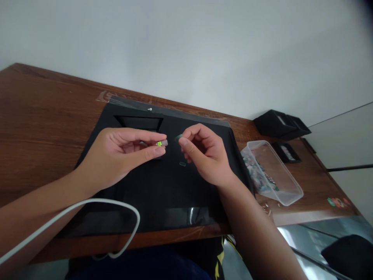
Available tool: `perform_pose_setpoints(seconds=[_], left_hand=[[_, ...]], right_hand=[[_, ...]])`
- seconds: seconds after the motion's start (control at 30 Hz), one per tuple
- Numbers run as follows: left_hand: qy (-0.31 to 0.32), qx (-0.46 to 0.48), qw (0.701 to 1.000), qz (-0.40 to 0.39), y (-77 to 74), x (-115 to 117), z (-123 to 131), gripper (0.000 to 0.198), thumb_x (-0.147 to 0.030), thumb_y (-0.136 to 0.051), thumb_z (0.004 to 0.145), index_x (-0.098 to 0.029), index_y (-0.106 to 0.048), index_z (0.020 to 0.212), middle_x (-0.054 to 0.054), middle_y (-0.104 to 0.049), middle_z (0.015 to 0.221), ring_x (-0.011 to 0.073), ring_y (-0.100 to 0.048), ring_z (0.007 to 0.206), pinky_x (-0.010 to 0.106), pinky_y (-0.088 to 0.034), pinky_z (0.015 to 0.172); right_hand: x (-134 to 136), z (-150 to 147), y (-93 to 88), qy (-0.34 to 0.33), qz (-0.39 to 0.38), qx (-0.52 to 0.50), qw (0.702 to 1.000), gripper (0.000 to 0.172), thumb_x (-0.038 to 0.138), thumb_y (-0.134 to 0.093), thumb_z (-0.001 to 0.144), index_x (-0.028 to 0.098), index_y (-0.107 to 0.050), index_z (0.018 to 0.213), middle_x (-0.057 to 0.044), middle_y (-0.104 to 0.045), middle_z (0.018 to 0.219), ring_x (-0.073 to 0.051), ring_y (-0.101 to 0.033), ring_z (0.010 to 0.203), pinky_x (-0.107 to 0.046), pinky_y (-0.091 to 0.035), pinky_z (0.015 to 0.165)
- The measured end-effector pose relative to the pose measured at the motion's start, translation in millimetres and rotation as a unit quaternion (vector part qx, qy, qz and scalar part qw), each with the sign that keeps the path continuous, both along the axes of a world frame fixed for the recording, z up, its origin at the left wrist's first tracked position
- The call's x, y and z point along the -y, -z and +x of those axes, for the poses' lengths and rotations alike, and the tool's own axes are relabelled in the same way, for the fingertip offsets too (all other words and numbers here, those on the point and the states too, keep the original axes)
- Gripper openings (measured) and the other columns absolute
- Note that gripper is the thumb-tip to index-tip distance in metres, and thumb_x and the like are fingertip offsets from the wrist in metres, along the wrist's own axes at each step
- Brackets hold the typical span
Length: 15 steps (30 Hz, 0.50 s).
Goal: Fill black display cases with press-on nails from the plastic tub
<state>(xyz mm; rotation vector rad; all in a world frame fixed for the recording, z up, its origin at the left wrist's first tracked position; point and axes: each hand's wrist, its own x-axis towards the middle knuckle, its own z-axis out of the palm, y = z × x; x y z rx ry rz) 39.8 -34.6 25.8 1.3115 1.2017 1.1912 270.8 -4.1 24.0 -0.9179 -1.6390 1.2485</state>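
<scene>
My left hand [125, 155] hovers over a black mat [163, 190] on the wooden table, thumb and fingers pinched on a tiny bright green piece [159, 143]. Just to its right, my right hand [204, 155] is closed in a pinch on a small dark green piece [178, 137] at its fingertips. The two hands nearly touch. Another small dark green piece [182, 163] lies on the mat below my right fingers.
A clear plastic tub [287, 182] holding several small coloured pieces stands right of the mat. Black boxes [279, 124] sit at the back right against the white wall. A white cable [116, 204] loops over my left forearm near the front edge.
</scene>
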Motion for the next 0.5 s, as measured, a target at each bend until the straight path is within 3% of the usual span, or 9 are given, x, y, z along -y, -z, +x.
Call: perform_pose_setpoints(seconds=[0.2,0.37,0.5], left_hand=[[-0.001,0.004,1.000,0.019,-0.5,-1,1,0.015,-0.037,-0.098,0.075,-0.037,-0.093,0.089,-0.002,-0.091,0.088,0.0262,-0.089,0.084,0.035,-0.077,0.084],[0.017,0.016,0.999,0.030,-7.0,-1,0,0.016,-0.024,-0.095,0.075,-0.035,-0.094,0.088,-0.006,-0.091,0.086,0.0181,-0.088,0.083,0.024,-0.073,0.082],[0.003,0.027,0.999,0.041,-5.5,0,0,0.016,-0.027,-0.098,0.074,-0.033,-0.096,0.089,-0.003,-0.091,0.086,0.0175,-0.088,0.082,0.022,-0.072,0.080]], right_hand=[[-4,1,3.3,0.010,0.009,0.038,0.999,0.045,0.061,-0.093,0.095,0.025,-0.065,0.096,0.005,-0.061,0.076,-0.011,-0.052,0.062,-0.029,-0.040,0.055],[-8,2,4.9,0.009,0.021,0.054,0.998,0.042,0.056,-0.092,0.097,0.023,-0.065,0.095,0.005,-0.060,0.075,-0.011,-0.053,0.062,-0.028,-0.041,0.057],[-12,3,8.7,0.016,0.025,0.080,0.996,0.039,0.054,-0.087,0.099,0.023,-0.065,0.095,0.005,-0.061,0.076,-0.010,-0.051,0.062,-0.027,-0.041,0.060]])
